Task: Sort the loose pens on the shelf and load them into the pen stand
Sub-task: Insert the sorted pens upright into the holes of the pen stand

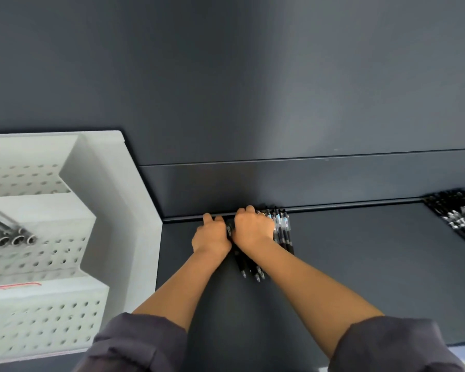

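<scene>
In the head view, a bundle of black pens [283, 230] with clear barrels and dark grips is seen on the dark shelf [360, 269], against its back ledge, tips pointing toward the viewer. The bundle is clasped from both sides: the left hand [212, 234] and right hand [253, 228] are curled around it, fingers closed over the pens. A second pile of pens [461, 214] lies far right. The white perforated pen stand [65, 237] is placed at the left, with a few silvery-ended pens [8, 238] in one tier.

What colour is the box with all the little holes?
The pen stand is white, dotted with rows of small holes; the head view shows it.
</scene>
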### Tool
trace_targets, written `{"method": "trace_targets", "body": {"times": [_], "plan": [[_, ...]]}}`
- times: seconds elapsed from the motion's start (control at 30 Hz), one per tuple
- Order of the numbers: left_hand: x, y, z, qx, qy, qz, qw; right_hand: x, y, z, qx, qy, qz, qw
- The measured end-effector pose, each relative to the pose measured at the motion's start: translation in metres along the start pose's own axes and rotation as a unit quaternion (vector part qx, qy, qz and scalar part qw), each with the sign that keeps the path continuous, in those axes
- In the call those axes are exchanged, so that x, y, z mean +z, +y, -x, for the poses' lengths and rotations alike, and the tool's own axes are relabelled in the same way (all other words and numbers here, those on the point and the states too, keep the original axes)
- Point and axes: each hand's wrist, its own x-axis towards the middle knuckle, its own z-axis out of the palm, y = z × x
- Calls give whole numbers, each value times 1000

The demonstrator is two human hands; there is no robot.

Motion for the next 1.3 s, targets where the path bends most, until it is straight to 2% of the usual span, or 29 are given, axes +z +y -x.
{"method": "trace_targets", "body": {"times": [0.17,0.27,0.37,0.47,0.57,0.7,0.83,0.97,1.03,1.3], "plan": [[-2,-7,0,28,17,10,999,-7,3,1,26,-20,-83,996],[-6,-15,-2,34,21,111,993,-16,10,5,51,-27,-178,982],[-10,-22,2,40,28,245,968,-23,19,9,45,-26,-302,952],[-16,-22,19,51,39,375,925,-30,21,19,0,-13,-376,926],[-22,-16,39,72,91,429,896,-41,20,32,-20,9,-426,905],[-32,-14,62,87,120,437,887,-52,14,47,-35,23,-442,896],[-53,-22,112,78,174,429,883,-73,-7,78,-104,52,-440,890],[-80,-42,146,73,254,345,901,-96,-38,103,-154,78,-453,875],[-95,-52,159,70,287,325,899,-109,-52,114,-178,89,-458,866],[-180,-107,185,64,433,260,861,-163,-107,122,-227,106,-547,799]]}}
